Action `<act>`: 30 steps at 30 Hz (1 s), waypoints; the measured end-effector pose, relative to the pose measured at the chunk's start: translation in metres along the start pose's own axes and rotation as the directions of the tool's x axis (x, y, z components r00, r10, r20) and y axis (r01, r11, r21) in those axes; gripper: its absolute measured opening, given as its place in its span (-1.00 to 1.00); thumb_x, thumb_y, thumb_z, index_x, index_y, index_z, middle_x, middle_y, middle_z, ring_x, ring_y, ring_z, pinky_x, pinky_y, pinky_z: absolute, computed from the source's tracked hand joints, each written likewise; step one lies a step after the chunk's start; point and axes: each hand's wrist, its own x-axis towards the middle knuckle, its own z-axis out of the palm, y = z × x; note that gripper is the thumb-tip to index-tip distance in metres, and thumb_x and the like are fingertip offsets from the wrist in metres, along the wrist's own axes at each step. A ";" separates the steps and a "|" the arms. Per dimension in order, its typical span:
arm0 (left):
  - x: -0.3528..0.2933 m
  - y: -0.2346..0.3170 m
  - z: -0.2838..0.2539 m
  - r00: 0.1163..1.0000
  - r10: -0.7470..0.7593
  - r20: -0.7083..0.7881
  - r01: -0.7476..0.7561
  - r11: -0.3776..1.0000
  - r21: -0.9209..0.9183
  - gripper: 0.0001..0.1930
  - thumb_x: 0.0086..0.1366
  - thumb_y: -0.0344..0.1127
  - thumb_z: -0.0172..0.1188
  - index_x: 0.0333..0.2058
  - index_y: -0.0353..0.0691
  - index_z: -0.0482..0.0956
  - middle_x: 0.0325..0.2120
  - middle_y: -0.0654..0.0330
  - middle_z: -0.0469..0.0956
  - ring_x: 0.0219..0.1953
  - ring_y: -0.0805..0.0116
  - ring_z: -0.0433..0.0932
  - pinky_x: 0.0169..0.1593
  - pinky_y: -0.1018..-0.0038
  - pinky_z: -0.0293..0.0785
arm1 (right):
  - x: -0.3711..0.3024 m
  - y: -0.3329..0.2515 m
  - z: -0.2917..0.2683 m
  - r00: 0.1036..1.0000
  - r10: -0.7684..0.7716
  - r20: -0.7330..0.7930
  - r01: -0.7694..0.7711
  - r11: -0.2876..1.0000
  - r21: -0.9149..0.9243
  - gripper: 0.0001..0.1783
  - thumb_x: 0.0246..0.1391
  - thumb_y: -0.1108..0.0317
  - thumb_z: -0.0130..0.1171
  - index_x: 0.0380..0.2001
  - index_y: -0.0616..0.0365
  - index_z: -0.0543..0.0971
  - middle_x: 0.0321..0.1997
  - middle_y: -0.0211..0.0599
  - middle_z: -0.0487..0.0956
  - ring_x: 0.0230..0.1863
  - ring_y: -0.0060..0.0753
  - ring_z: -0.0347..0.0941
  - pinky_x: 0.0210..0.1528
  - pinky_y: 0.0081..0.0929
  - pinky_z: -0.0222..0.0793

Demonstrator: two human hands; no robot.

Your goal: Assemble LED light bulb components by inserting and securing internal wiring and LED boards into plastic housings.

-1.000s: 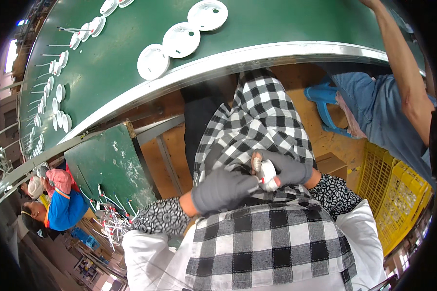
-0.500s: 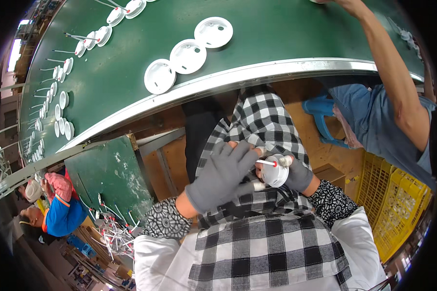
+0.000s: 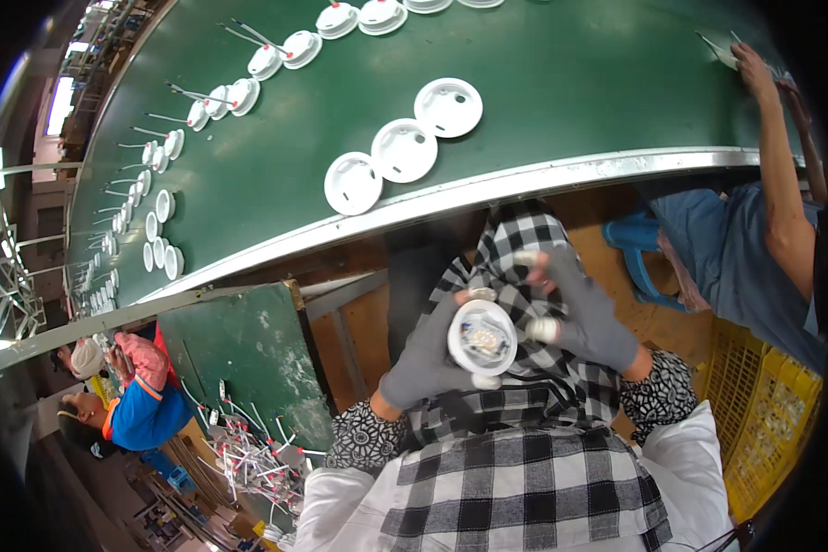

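My left hand (image 3: 421, 366), in a grey fingerless glove with white-wrapped fingertips, grips a round white lamp housing (image 3: 457, 337) over my lap. The housing's open side faces up, and small parts, perhaps wires or a circuit board, show inside. Just to its right is my right hand (image 3: 587, 311), gloved the same way, its fingers apart and slightly blurred, with nothing visible in them. Beyond my knees, three round white covers with holes (image 3: 405, 152) lie edge to edge on the green work table (image 3: 285, 175).
White lamp parts with wires (image 3: 301, 50) line the table's far left. A heap of wired parts (image 3: 253, 469) lies on a lower green board (image 3: 239, 345). At right, a co-worker's arm (image 3: 782, 175) reaches over the table, near a blue stool (image 3: 639, 262) and yellow crates (image 3: 768, 414).
The housing has passed from my right hand to my left and been turned so its inside shows. My right hand has opened and moved off. The co-worker's hand has shifted right. The view has shifted.
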 end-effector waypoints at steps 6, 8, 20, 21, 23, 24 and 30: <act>-0.017 0.000 -0.004 0.994 0.088 0.063 -0.086 0.995 -0.044 0.11 -0.31 -0.23 0.62 0.24 -0.25 0.16 0.03 0.21 0.40 0.09 0.39 0.39 0.18 0.45 0.29 | 0.004 -0.025 0.005 0.717 -0.666 0.206 0.649 0.531 -0.545 -0.53 -0.19 0.13 0.31 -0.17 0.05 0.47 -0.28 -0.31 0.33 -0.15 -0.28 0.38 -0.15 -0.31 0.41; -0.016 0.001 -0.007 0.988 0.103 0.115 -0.105 0.994 0.011 0.12 -0.32 -0.27 0.62 0.26 -0.23 0.15 0.05 0.22 0.40 0.09 0.40 0.39 0.18 0.45 0.28 | 0.004 -0.029 0.004 0.682 -0.687 0.249 0.683 0.478 -0.553 -0.55 -0.18 0.16 0.29 -0.19 0.08 0.47 -0.26 -0.31 0.34 -0.15 -0.29 0.39 -0.13 -0.33 0.42; -0.027 0.001 -0.007 0.974 0.155 0.164 -0.172 0.981 0.093 0.10 -0.27 -0.40 0.60 0.28 -0.28 0.14 0.10 0.18 0.40 0.12 0.42 0.39 0.21 0.44 0.28 | -0.002 -0.049 -0.003 0.564 -0.707 0.426 0.802 0.346 -0.486 -0.75 -0.21 0.37 0.22 -0.37 0.23 0.57 -0.28 -0.36 0.45 -0.17 -0.33 0.50 -0.21 -0.48 0.54; -0.026 0.004 -0.006 0.975 0.150 0.166 -0.166 0.982 0.091 0.10 -0.27 -0.40 0.60 0.28 -0.28 0.14 0.10 0.18 0.40 0.12 0.42 0.39 0.21 0.44 0.28 | -0.001 -0.051 -0.003 0.559 -0.695 0.452 0.812 0.348 -0.469 -0.74 -0.21 0.36 0.22 -0.37 0.24 0.58 -0.30 -0.36 0.47 -0.21 -0.33 0.51 -0.24 -0.48 0.55; -0.025 0.014 -0.003 0.983 0.085 0.162 -0.115 0.975 0.189 0.09 -0.26 -0.36 0.61 0.27 -0.31 0.15 0.09 0.16 0.42 0.09 0.41 0.42 0.19 0.44 0.32 | -0.002 -0.047 0.000 0.559 -0.709 0.430 0.805 0.341 -0.485 -0.71 -0.19 0.36 0.19 -0.33 0.29 0.51 -0.31 -0.28 0.46 -0.25 -0.34 0.51 -0.33 -0.50 0.54; -0.024 0.016 -0.002 0.983 0.082 0.166 -0.113 0.975 0.190 0.09 -0.26 -0.36 0.61 0.27 -0.31 0.15 0.09 0.16 0.42 0.09 0.41 0.42 0.19 0.44 0.32 | -0.002 -0.046 0.001 0.558 -0.723 0.408 0.797 0.329 -0.506 -0.67 -0.17 0.37 0.16 -0.29 0.33 0.44 -0.32 -0.20 0.46 -0.29 -0.35 0.51 -0.41 -0.52 0.53; -0.025 0.009 0.002 0.986 0.161 0.038 -0.165 0.942 0.292 0.09 -0.27 -0.24 0.62 0.26 -0.28 0.18 0.06 0.11 0.44 0.03 0.37 0.49 0.13 0.45 0.39 | 0.001 -0.055 0.002 0.537 -0.781 0.319 0.722 0.229 -0.653 -0.68 -0.12 0.35 0.15 -0.28 0.32 0.46 -0.31 -0.20 0.48 -0.27 -0.31 0.51 -0.34 -0.52 0.56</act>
